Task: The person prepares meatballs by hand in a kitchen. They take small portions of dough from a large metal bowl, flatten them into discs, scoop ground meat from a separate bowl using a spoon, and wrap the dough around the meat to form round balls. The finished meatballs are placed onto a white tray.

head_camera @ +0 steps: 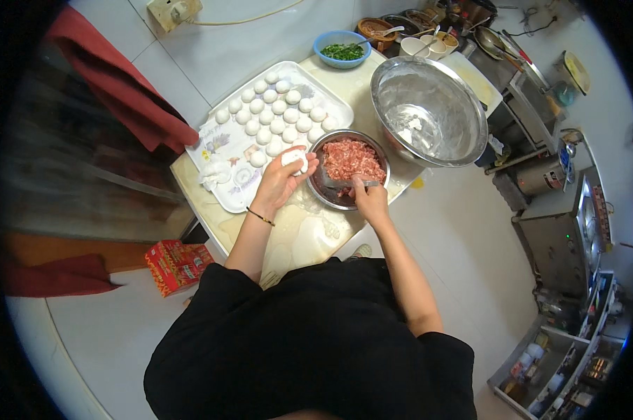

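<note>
My left hand [281, 181] cups a piece of white dough [295, 160] above the right edge of a tray. With my right hand [370, 199] I grip a flat metal spreader [339, 184], its blade inside a steel bowl [316, 195]. Raw minced meat [353, 158] fills much of that bowl. On the white patterned tray [227, 195] lie rows of round white dough balls [278, 107]. A crumpled white piece, perhaps a cloth or plastic, rests at the tray's near left corner.
A large steel basin [429, 113] dusted with white stands at the table's right. Behind it is a blue bowl of chopped greens [343, 51]. Cups and sauce bowls [378, 30] crowd the back right. A red box [177, 266] sits left of the table [295, 247].
</note>
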`<state>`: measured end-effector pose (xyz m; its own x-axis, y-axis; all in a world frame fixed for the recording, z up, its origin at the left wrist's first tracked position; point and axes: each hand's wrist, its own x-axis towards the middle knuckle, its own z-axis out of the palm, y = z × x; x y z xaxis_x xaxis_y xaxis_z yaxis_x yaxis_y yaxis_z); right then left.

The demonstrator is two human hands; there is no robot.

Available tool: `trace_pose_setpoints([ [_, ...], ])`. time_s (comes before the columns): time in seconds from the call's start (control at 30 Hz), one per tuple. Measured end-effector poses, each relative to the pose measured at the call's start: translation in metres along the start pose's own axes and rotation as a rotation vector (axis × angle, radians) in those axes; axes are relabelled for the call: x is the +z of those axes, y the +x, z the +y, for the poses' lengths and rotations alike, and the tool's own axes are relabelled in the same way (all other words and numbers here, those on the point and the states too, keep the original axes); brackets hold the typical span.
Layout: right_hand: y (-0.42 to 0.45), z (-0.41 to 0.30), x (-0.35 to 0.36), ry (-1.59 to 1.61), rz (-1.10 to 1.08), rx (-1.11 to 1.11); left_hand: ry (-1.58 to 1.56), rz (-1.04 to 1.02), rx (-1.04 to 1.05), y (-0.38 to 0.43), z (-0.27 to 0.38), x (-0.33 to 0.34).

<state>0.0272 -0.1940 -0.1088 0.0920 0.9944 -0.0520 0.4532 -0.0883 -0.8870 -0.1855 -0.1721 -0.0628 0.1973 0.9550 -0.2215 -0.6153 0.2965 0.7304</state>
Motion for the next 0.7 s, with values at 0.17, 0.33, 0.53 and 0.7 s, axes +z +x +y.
trace_pose_setpoints([
  [0.17, -0.018, 0.0, -0.034, 0.096, 0.029, -0.218, -0.115, -0.057, -0.06, -0.012, -0.015, -0.009],
  [0.33, -0.017, -0.026, -0.036, -0.348, 0.016, -0.576, -0.084, -0.091, -0.147, -0.015, -0.039, -0.022],
  [0.53, -0.026, -0.023, -0.04, -0.57, -0.128, -0.636, -0.182, -0.088, -0.218, -0.022, -0.062, -0.031],
  [0.7, -0.035, -0.016, -0.048, -0.57, -0.166, -0.609, -0.145, -0.073, -0.185, -0.024, -0.067, -0.03],
])
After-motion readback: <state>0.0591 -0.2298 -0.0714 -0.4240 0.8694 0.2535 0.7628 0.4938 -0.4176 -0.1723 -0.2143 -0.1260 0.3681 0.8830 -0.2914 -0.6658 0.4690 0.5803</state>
